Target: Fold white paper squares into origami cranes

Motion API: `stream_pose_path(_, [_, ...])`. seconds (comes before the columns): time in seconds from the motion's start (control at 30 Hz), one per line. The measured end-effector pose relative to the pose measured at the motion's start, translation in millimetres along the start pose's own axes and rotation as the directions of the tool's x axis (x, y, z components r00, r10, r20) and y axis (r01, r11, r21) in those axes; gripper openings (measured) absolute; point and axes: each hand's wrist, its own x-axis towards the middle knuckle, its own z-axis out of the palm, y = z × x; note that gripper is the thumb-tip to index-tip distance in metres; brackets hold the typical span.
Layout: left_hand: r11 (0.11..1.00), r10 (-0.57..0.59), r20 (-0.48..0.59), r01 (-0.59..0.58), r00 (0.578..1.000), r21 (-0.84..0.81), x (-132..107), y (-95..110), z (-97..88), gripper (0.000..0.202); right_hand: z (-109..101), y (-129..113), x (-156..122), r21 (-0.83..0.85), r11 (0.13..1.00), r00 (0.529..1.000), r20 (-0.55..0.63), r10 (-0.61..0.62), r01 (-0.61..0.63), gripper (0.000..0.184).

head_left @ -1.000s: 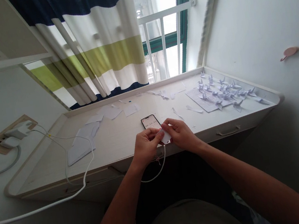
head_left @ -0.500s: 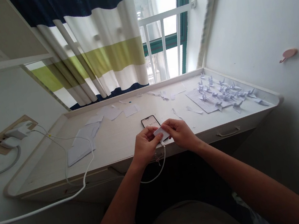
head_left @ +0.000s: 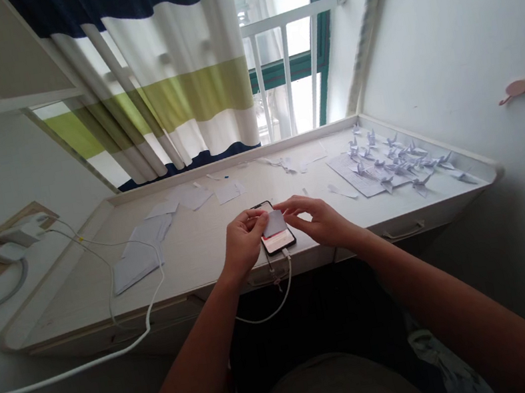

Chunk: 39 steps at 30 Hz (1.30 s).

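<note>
Between finger and thumb, my left hand point(head_left: 243, 239) pinches the left edge of a small piece of white paper point(head_left: 274, 223). My right hand point(head_left: 314, 216) is at the paper's right edge; its thumb and fingers are apart, and the fingertips are close to or touching the upper right corner. Beneath the paper a phone point(head_left: 281, 242) lies on the white desk point(head_left: 198, 235), its screen lit and partly covered. A white cable point(head_left: 290, 273) runs from the phone's lower end over the front edge.
Several folded paper cranes point(head_left: 383, 165) stand at the right, some on a printed sheet point(head_left: 345, 175). Loose paper sheets point(head_left: 142, 245) lie on the left, with paper scraps point(head_left: 284, 164) near the back. White cords point(head_left: 161, 268) trail from a wall socket point(head_left: 6, 241). A raised rim borders the desk.
My right hand has loosened from the paper, its thumb and fingers now apart. The paper has shifted slightly up and left in my left hand, uncovering the phone's lower part.
</note>
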Motion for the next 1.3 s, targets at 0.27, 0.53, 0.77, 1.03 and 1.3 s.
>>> stream_pose_path(0.27, [1.0, -0.011, -0.055, 0.011, 0.998, -0.012, 11.5, -8.9, -3.1, 0.038, -6.8, 6.6, 8.2, -0.019, 0.999, 0.996, 0.08, -0.04, 0.041, 0.027])
stream_pose_path(0.53, [0.997, 0.023, -0.091, -0.029, 0.996, -0.076, 17.7, -19.8, -2.2, 0.035, -8.9, 18.0, 12.6, 0.014, 1.0, 0.998, 0.067, -0.022, 0.021, 0.023])
stream_pose_path(0.77, [0.995, 0.032, -0.056, -0.037, 0.998, -0.097, 10.3, -20.5, 4.1, 0.035, -2.0, 26.1, 9.4, 0.102, 0.995, 1.0, 0.006, -0.018, 0.017, 0.018])
stream_pose_path(1.03, [0.99, 0.023, -0.08, -0.033, 0.997, -0.136, 2.1, -16.1, 11.9, 0.04, 1.0, 21.6, 5.9, 0.078, 0.992, 0.994, 0.035, -0.105, 0.102, 0.019])
stream_pose_path(1.3, [0.976, -0.049, 0.007, 0.049, 0.999, -0.211, -2.3, -11.2, 18.6, 0.056, 1.2, 21.0, 1.0, 0.073, 0.997, 0.999, -0.04, -0.008, 0.011, 0.014])
